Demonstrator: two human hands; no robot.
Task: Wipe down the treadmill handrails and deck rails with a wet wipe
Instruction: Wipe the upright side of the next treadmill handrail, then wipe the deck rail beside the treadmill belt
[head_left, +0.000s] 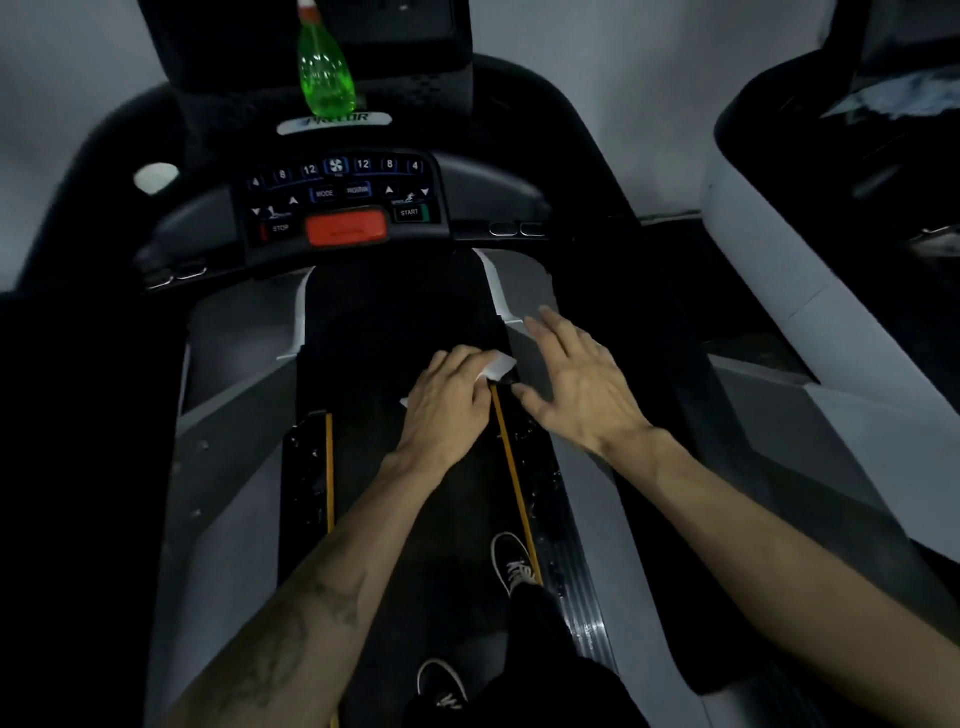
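The wipe (496, 365) was held in the left hand (447, 402), fingers curled down over it, w/ a white corner sticking out past the fingertips and a smaller bit showing by the thumb side. It was pressed at the top end of the yellow strip (511, 467) on the right deck rail (566, 519), i.e. at the belt's right edge. The right hand (576, 384) was seen just right of the wipe, palm down, fingers straight and spread apart, nothing held; whether it touched the rail's grey cover can't be told.

Rel. to the wipe: the belt (415, 322) lay just left and ran toward the console (343, 208), which sat farther ahead w/ a red stop pad (347, 229) and lit buttons. A green spray bottle (326, 67) was stood upright beyond that, at the console's top. The left deck rail (311, 478) was well apart to the left, across the belt. Two dark shoes (514, 561) were placed nearer the viewer, one against the yellow strip, the other lower on the belt. A second machine (831, 291) was seen far right.
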